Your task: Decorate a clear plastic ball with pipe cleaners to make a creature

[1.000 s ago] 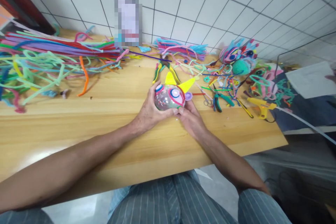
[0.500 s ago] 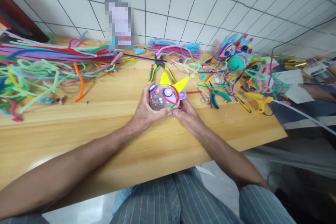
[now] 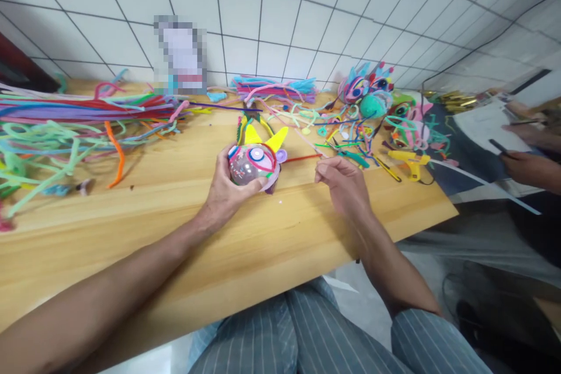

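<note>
My left hand (image 3: 224, 191) is wrapped round a clear plastic ball (image 3: 254, 165) decorated with pink and blue pipe-cleaner eyes, two yellow ears and a purple disc at its side, and holds it just above the wooden table (image 3: 153, 228). My right hand (image 3: 343, 186) is off the ball to its right, with fingers curled in a loose pinch. A red pipe cleaner (image 3: 302, 158) lies on the table between the ball and those fingertips; whether they touch it is unclear.
Heaps of coloured pipe cleaners (image 3: 74, 123) cover the table's left and back. Green-handled pliers (image 3: 350, 156), a yellow glue gun (image 3: 409, 160) and finished fuzzy figures (image 3: 368, 90) lie at the right. Another person's hands (image 3: 528, 166) rest by papers at far right.
My right hand has let go of the ball and moved right, to the end of the red pipe cleaner. The left hand keeps the ball. The camera has shifted right.
</note>
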Demonstrator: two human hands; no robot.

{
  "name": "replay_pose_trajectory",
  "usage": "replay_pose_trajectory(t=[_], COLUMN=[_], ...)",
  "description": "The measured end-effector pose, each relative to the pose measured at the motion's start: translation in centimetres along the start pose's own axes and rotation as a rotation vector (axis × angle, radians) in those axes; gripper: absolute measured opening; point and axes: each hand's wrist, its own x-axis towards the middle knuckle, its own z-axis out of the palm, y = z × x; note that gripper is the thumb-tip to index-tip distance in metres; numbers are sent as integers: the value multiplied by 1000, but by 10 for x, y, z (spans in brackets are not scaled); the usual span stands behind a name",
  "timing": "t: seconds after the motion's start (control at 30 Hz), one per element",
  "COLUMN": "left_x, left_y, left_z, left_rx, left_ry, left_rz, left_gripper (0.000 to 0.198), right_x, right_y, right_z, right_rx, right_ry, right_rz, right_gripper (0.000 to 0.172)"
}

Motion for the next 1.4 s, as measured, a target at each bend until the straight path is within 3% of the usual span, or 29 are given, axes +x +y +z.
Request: replay_pose_trajectory(t=[0.2, 0.47, 0.6, 0.77, 0.93, 1.03, 1.2, 1.4], left_x=[2, 6, 9, 16, 17, 18, 19, 24], left_y=[-5, -4, -2, -7, -11, -15, -17, -17], left_z=[-4, -8, -5, -9, -10, -11, -15, -13], left_rx=[27, 96, 129, 170, 209, 272, 340, 382], left_ry=[9, 72, 38, 11, 5, 5, 23, 146], left_rz=[54, 113, 116, 168, 197, 251, 335, 295], left_gripper=[99, 108, 119, 121, 124, 128, 125, 119], right_x=[-5, 0, 11, 25, 23, 20, 16, 17], right_y=[-3, -12, -16, 6, 26, 25, 18, 30], right_z=[-14, -11, -1, 13, 18, 16, 14, 11], right_rx=[-9, -153, -255, -348, -333, -326, -325, -269], right_ry=[58, -36, -133, -246, -298, -279, -230, -243], right_rz=[-31, -87, -130, -143, -42, 10, -28, -50], right_gripper=[25, 20, 29, 38, 47, 42, 27, 29])
